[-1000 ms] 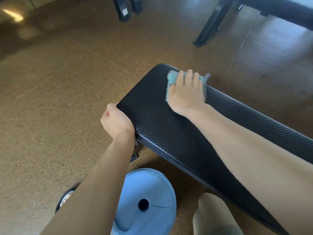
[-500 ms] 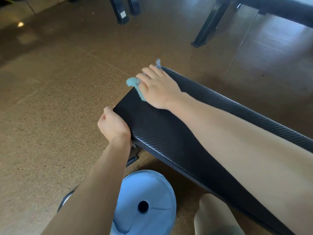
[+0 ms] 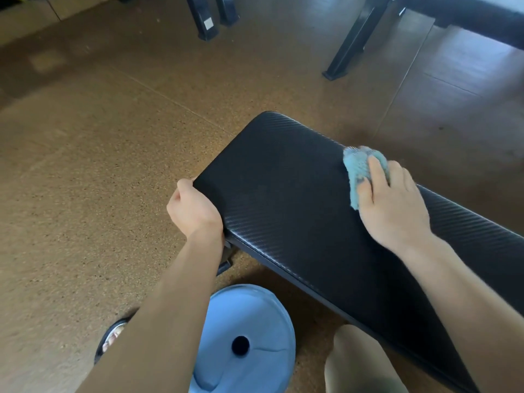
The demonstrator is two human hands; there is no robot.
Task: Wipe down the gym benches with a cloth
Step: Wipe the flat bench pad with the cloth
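Note:
A black padded gym bench (image 3: pixel 283 194) with a ribbed cover runs from the middle of the view to the lower right. My left hand (image 3: pixel 194 211) grips the near left corner of its pad, fingers curled under the edge. My right hand (image 3: pixel 392 205) lies flat on the far side of the pad and presses a light blue cloth (image 3: pixel 358 171) against it. The cloth shows ahead of and to the left of my fingers; the rest is hidden under my palm.
A pale blue weight plate (image 3: pixel 249 330) lies on the cork-coloured floor below the bench's near end, with a dark plate (image 3: pixel 109 338) half hidden behind my left arm. Black frame legs (image 3: pixel 351 41) and posts (image 3: pixel 205 18) stand at the top. My knee (image 3: pixel 357 364) is at bottom right.
My right hand has swept the cloth from the bench's far left corner rightward along the far edge of the pad. My left hand has kept its grip on the corner.

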